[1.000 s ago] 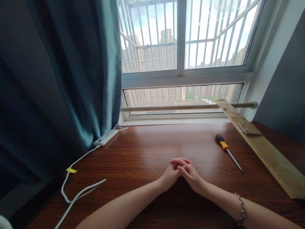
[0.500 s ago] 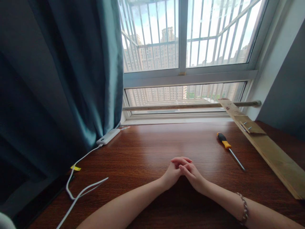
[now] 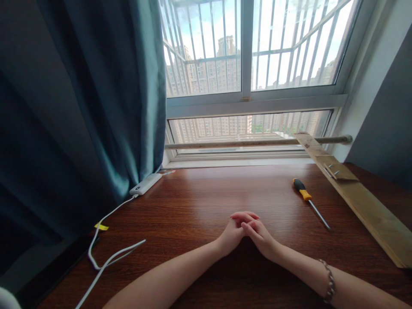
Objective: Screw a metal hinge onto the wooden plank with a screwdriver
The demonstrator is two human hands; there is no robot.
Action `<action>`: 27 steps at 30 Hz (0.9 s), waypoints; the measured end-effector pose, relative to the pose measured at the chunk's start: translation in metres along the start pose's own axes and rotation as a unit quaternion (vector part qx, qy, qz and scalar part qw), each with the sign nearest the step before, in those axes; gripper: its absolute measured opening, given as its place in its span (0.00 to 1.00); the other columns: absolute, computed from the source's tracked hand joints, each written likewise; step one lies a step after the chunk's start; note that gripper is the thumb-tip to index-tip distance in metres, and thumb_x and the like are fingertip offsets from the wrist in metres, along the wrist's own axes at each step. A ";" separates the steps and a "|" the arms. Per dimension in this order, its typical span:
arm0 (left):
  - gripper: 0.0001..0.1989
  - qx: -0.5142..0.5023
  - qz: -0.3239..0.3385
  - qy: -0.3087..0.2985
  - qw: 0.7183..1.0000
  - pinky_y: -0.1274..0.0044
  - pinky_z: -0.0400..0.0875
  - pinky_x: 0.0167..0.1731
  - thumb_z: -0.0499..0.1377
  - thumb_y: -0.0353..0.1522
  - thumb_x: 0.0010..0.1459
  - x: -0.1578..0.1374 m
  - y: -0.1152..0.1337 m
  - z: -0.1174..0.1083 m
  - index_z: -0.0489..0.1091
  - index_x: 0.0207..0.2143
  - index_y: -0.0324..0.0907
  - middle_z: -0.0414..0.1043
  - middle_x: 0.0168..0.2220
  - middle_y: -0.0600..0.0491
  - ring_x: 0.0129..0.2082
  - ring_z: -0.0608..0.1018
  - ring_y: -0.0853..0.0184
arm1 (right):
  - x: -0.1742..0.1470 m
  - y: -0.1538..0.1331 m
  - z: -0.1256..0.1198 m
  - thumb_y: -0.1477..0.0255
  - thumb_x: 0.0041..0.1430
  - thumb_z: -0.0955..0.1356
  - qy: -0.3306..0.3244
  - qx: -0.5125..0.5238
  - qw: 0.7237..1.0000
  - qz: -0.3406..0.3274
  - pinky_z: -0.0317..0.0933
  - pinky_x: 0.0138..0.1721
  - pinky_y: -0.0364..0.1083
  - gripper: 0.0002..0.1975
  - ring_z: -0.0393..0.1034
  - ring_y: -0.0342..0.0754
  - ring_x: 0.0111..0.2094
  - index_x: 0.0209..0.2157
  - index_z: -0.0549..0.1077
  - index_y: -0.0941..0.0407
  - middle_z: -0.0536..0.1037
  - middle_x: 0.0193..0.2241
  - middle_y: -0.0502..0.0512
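Observation:
My left hand (image 3: pixel 231 237) and my right hand (image 3: pixel 263 240) are clasped together over the brown wood-grain table (image 3: pixel 206 201), fingers interlaced and closed. No object shows between them, though the palms are hidden. A braided bracelet (image 3: pixel 330 283) circles my right wrist. To the right of my hands, apart from them, lies a screwdriver (image 3: pixel 301 189) with a black and yellow handle, its shaft pointing toward me. Farther right, a long wooden board (image 3: pixel 370 206) slants across the table's right side. A small wooden piece (image 3: pixel 346 173) lies on it, with a few screws (image 3: pixel 336 172) on top.
At the left, a white power bank (image 3: pixel 146 184) rests against the blue curtain (image 3: pixel 128 107), and a white cable (image 3: pixel 93 246) runs from it toward me. A yellow tag (image 3: pixel 101 226) sits by the cable. Behind the table, a horizontal rail (image 3: pixel 231 144) crosses the barred window.

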State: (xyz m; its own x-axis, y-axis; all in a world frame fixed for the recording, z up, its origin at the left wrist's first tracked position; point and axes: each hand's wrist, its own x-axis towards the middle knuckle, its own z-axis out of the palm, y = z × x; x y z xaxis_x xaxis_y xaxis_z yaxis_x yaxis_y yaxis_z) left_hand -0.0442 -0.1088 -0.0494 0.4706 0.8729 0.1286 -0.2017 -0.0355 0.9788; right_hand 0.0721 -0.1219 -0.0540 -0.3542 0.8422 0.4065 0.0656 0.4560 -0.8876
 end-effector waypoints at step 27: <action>0.16 0.002 -0.005 0.007 1.000 0.71 0.65 0.40 0.62 0.39 0.45 -0.001 0.008 0.003 0.72 0.35 0.37 0.72 0.34 0.48 0.37 0.73 0.62 | 0.000 -0.002 0.000 0.61 0.60 0.59 0.003 0.002 1.000 -0.002 0.57 0.52 0.48 0.18 0.65 0.48 0.47 0.41 0.74 0.54 0.73 0.43 0.56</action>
State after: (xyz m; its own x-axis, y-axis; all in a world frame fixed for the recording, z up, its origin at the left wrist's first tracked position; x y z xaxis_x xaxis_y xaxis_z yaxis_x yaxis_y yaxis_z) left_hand -0.0441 -0.1117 -0.0412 0.4599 0.8802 0.1169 -0.1936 -0.0291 0.9806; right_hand 0.0720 -0.1228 -0.0525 -0.3486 0.8422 0.4113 0.0611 0.4584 -0.8867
